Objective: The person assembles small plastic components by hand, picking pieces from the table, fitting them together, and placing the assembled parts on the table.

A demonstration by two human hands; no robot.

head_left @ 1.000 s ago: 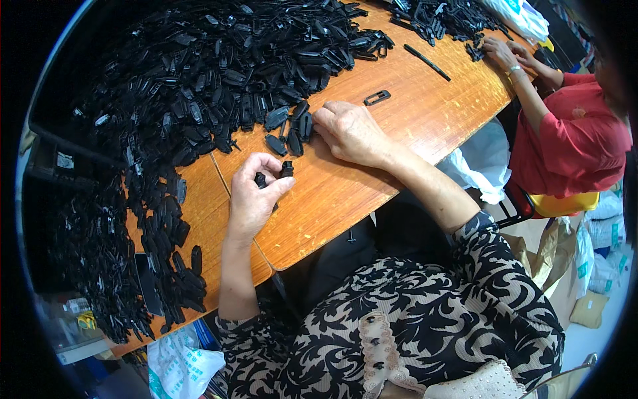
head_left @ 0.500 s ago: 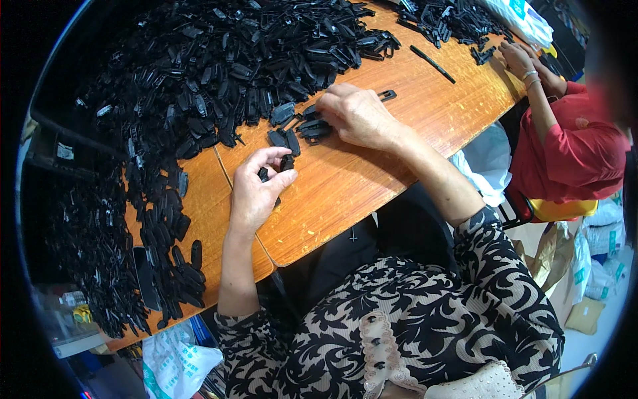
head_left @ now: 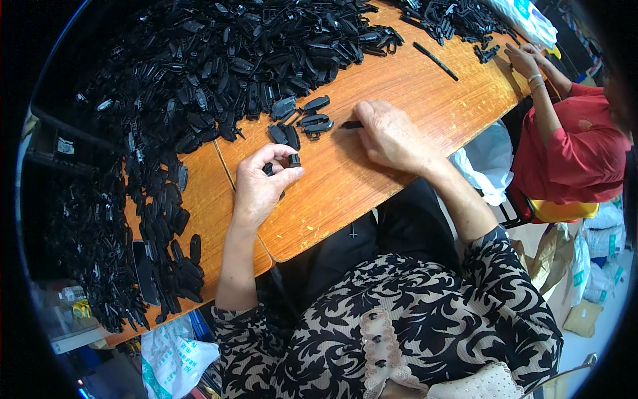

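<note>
My left hand [head_left: 259, 183] is closed round a small black plastic part [head_left: 294, 160], with more black plastic showing between the fingers. To its right, above the bare wood, my right hand [head_left: 392, 136] pinches a slim black plastic piece [head_left: 351, 124] that sticks out to the left of the fingers; most of it is hidden. Between the hands and the heap lie several loose black plastic clips [head_left: 315, 124], apart from both hands. A large heap of similar black parts [head_left: 219, 66] covers the far left of the table.
The wooden table [head_left: 319, 219] has a seam left of centre. More black parts [head_left: 159, 226] spread down its left side, beside a flat dark phone-like slab [head_left: 144, 272]. A black pen [head_left: 435, 61] lies at the far right. A co-worker in red [head_left: 565, 146] handles parts there.
My right hand has moved right and nearer, away from the loose clips. The black piece that lay beyond it is gone from that spot. My left hand has shifted slightly right.
</note>
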